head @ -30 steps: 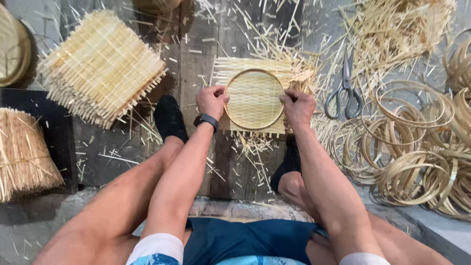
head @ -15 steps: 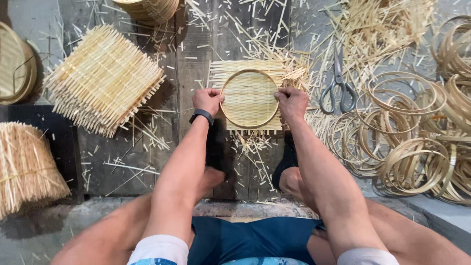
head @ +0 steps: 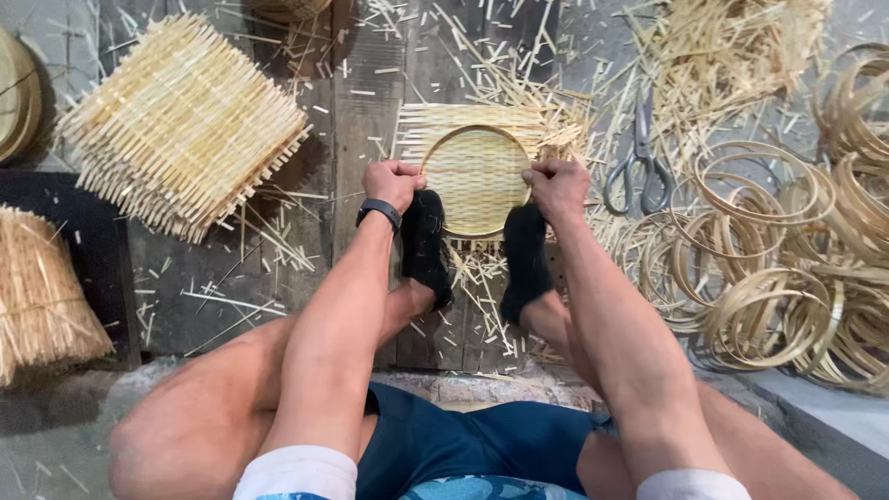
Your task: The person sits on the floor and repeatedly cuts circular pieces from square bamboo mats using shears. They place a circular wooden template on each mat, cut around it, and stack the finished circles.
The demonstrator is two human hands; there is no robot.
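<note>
A square woven bamboo mat [head: 444, 125] lies on the wooden floor with a round bamboo hoop [head: 476, 181] pressed onto it. My left hand [head: 393, 183] grips the hoop's left edge, a black band on its wrist. On the hoop's right edge my right hand [head: 555, 188] is closed. Both my feet in black socks [head: 426, 243] rest on the near edge of the mat, under my hands.
A stack of square woven mats [head: 181, 125] lies at the left. Scissors [head: 639, 167] lie right of the hoop. Several bamboo rings [head: 787, 268] pile up at the right. A bundle of bamboo strips [head: 37, 296] sits far left; loose splinters cover the floor.
My feet have slid forward onto the near edge of the mat, between my arms. Both hands stay on the hoop's edges.
</note>
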